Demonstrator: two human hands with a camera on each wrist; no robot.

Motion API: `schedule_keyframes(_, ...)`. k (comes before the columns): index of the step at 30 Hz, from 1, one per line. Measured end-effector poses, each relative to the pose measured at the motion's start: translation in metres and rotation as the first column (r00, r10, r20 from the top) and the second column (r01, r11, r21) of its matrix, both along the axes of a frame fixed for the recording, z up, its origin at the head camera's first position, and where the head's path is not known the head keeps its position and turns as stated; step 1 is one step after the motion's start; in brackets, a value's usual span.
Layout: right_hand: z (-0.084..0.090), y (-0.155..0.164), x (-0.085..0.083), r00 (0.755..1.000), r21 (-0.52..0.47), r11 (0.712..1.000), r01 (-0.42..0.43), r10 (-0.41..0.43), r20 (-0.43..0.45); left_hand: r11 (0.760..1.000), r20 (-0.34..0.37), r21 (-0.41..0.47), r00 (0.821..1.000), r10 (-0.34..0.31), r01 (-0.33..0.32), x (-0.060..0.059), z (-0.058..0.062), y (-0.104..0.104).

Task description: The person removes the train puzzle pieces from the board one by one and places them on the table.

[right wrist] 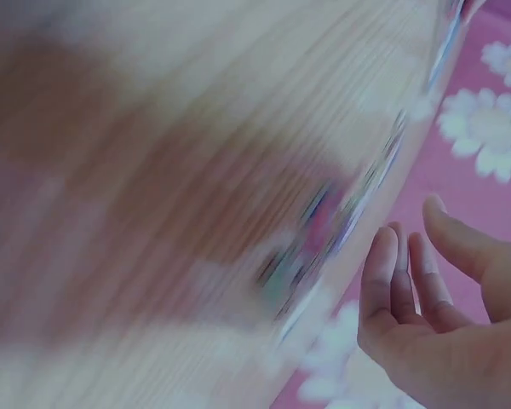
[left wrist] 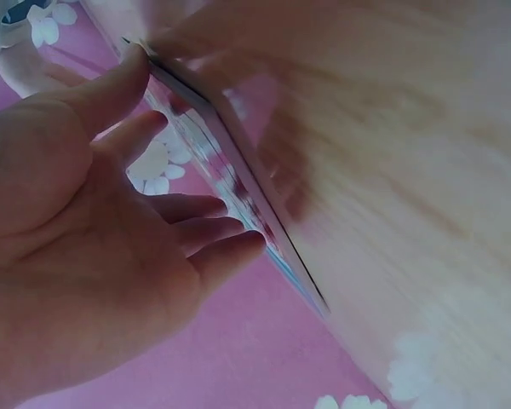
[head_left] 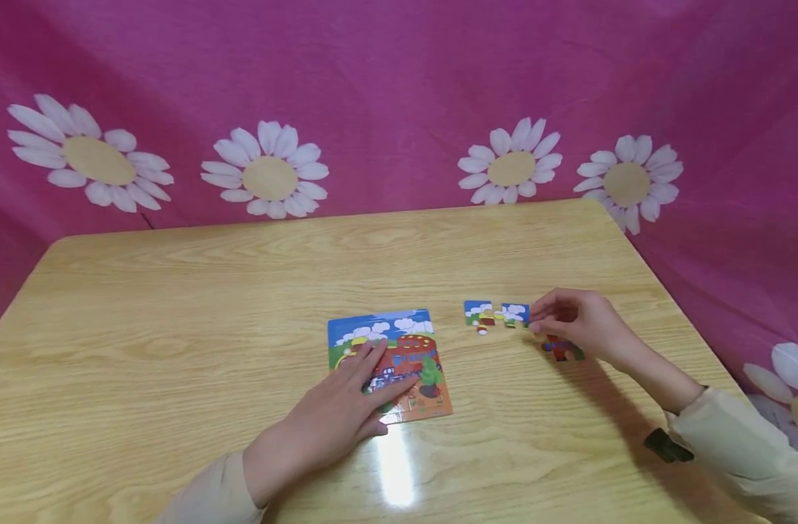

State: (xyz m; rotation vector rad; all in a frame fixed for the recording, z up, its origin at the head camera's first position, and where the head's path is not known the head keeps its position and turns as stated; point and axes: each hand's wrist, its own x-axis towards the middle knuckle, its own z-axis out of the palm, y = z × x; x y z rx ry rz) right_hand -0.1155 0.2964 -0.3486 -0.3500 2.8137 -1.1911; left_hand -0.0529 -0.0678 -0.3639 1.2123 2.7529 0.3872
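A square jigsaw puzzle (head_left: 408, 349) with a sky, a red building and a tree lies near the middle of the table. My left hand (head_left: 333, 411) rests on its lower left part, fingers spread and covering some of the picture. In the left wrist view the puzzle edge (left wrist: 238, 175) passes close by the fingertips. To the right of the puzzle lie loose blue-and-white jigsaw pieces (head_left: 517, 311). My right hand (head_left: 585, 320) is beside them, fingers loosely bent; the right wrist view shows a gap between thumb and fingers. Partly below that hand lies a red jigsaw piece (head_left: 558, 351).
The wooden table (head_left: 176, 327) runs back to a pink curtain (head_left: 386, 87) printed with white daisies. A small dark object (head_left: 668, 445) shows beside the right sleeve (head_left: 733, 437). Light glares off the tabletop in front of the puzzle.
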Motion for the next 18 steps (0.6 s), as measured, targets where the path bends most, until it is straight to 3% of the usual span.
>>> schedule_keyframes(6,-0.001,-0.057,-0.010,0.988,-0.138,0.986,-0.095,0.110,0.107,0.999,0.026,-0.032,0.999,0.042,-0.041,0.004,0.001,-0.011)
schedule_keyframes(10,-0.002,-0.092,-0.015,0.970,-0.207,0.969,-0.137,0.173,0.170,0.998,-0.019,-0.025,0.999,0.051,-0.052,0.008,0.001,-0.015)
schedule_keyframes(13,-0.004,-0.115,-0.017,0.959,-0.201,0.967,-0.157,0.198,0.203,0.998,-0.063,0.006,0.996,0.058,-0.058,0.011,0.002,-0.016)
schedule_keyframes(18,-0.007,-0.142,-0.018,0.941,-0.187,0.963,-0.194,0.236,0.244,0.997,-0.072,0.022,0.995,0.072,-0.071,0.014,0.002,-0.015)
